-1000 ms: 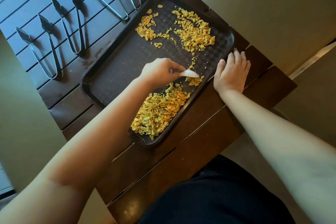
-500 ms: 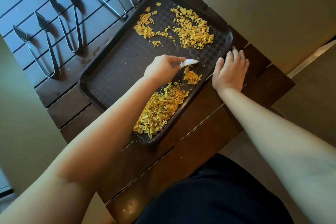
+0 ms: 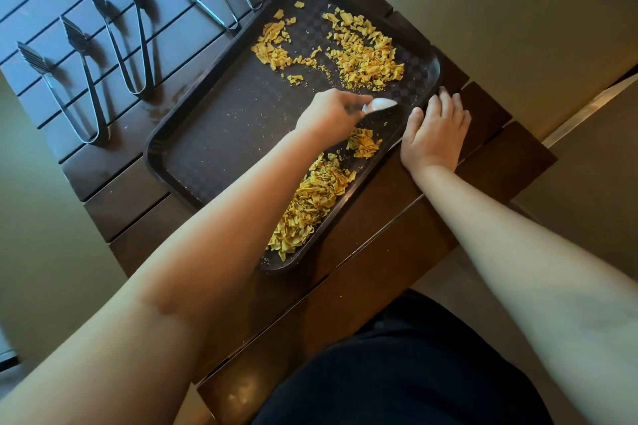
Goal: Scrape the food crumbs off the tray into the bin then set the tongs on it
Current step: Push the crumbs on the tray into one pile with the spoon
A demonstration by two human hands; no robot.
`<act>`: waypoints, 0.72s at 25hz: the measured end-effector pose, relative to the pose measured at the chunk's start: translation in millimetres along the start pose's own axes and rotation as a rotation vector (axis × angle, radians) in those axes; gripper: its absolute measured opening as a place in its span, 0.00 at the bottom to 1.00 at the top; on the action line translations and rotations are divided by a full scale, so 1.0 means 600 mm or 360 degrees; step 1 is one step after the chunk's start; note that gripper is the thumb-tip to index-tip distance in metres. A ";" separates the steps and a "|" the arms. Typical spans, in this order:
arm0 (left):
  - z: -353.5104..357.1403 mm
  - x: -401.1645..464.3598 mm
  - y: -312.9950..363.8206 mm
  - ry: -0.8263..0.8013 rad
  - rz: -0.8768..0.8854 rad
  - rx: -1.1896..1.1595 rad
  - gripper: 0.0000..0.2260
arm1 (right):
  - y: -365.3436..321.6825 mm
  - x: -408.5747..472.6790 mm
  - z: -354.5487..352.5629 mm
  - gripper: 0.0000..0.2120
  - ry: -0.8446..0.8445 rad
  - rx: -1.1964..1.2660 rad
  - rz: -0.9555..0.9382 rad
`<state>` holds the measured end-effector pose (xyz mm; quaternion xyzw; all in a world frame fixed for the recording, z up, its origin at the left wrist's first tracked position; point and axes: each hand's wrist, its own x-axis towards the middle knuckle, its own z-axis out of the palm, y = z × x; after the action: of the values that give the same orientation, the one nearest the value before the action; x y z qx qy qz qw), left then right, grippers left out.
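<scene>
Yellow crumbs (image 3: 366,55): dry flakes, judged very light and brittle; they should slide under a scraping edge, not be picked up; three patches on the tray: one beyond the left fingertips, a smaller one further left, one heap under the left forearm
Tray (image 3: 221,134): dark plastic, textured floor, raised rim; judged stiff and light, likely to skid on the slats unless steadied; best held at the rim; count one
Left hand (image 3: 328,115): fingers curled round a white scraper (image 3: 381,104), its blade just past the fingertips on bare tray floor
Right hand (image 3: 436,129): fingers straight, flat on the table (image 3: 483,107), thumb and fingertips touching the tray's rim
Tongs (image 3: 134,34): metal, judged rigid, springy, slick; take at mid-arms; four in view, well beyond both hands, off the tray; two reach past the frame's top
Bin: not in view
</scene>
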<state>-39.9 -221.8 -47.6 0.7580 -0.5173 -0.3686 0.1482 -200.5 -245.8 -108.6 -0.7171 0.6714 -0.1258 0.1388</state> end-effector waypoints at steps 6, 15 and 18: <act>-0.043 -0.041 -0.043 -0.0395 0.0063 0.0248 0.12 | 0.000 -0.001 0.001 0.24 0.0000 -0.0010 -0.0006; -0.035 -0.041 -0.047 0.0123 -0.0009 0.0027 0.13 | -0.001 -0.002 -0.001 0.24 -0.0019 -0.0016 0.0007; -0.011 -0.037 -0.041 0.0067 0.0006 0.0046 0.13 | 0.000 -0.001 0.000 0.24 -0.0010 -0.0008 0.0007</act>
<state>-22.8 -192.5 -49.0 0.7666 -0.5208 -0.3447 0.1490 -200.3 -245.4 -108.5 -0.7165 0.6727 -0.1214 0.1393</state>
